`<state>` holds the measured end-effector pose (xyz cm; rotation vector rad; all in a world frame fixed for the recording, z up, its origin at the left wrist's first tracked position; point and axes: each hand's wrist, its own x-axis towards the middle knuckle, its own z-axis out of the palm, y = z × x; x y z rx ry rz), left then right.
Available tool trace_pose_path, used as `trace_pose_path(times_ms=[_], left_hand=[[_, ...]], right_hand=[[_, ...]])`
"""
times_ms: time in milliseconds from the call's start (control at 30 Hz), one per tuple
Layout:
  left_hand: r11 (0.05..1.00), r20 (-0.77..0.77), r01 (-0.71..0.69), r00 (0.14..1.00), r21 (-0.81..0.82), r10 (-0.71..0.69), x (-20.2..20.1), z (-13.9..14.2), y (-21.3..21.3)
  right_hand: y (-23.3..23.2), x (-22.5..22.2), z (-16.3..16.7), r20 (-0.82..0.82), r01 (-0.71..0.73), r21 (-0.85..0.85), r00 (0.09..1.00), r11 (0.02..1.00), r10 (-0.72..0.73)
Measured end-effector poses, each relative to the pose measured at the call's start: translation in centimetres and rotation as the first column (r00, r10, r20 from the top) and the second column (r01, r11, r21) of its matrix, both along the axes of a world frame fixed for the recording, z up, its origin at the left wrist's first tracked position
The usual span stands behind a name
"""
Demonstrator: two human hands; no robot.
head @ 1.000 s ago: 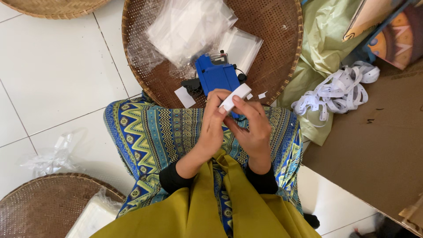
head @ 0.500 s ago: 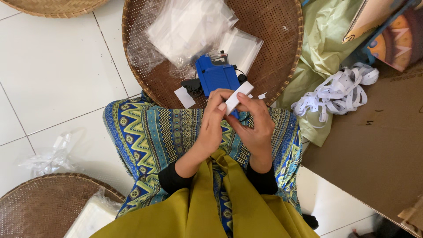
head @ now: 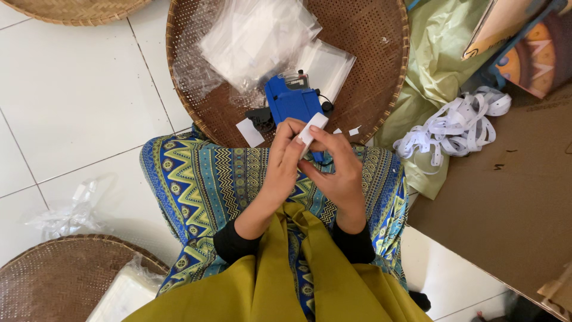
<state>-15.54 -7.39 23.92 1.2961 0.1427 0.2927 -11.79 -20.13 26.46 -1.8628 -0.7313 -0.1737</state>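
Both hands over lap: left hand (head: 285, 156) and right hand (head: 337, 173) pinch white tag (head: 312, 129) together, fingertips closed, steadying it. Blue tool (head: 292, 105) rests in basket (head: 381, 89), near.

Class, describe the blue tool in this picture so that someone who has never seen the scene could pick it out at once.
Start at the big round woven tray in front of the seated person's lap. At its near edge, just beyond the left hand and right hand, lies the blue tool. It is the only solid bright blue, blocky thing there; the clear plastic bags beside it are see-through.

Rough woven basket (head: 381, 77), glossy plastic bags (head: 256, 36).
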Motion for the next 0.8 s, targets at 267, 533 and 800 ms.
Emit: trace_pose_path(times_ms=[267,533,800], left_hand=[[0.776,0.101,-0.117,0.993,0.619,0.069,0.0,1.7,0.9],[0.621,0.166,-0.125,0.986,0.774,-0.009,-0.1,2.9,0.5],[0.730,0.085,0.106,0.972,0.675,-0.219,-0.3,1.7,1.1]], right_hand=[[-1.9,0.8,1.4,0.095,0.202,-0.014,0.975,0.979,-0.200],[-1.9,0.6,-0.4,-0.227,0.235,0.487,0.964,0.841,-0.137],[-3.4,1.6,-1.8,-0.346,0.346,0.708,0.930,0.616,-0.124]])
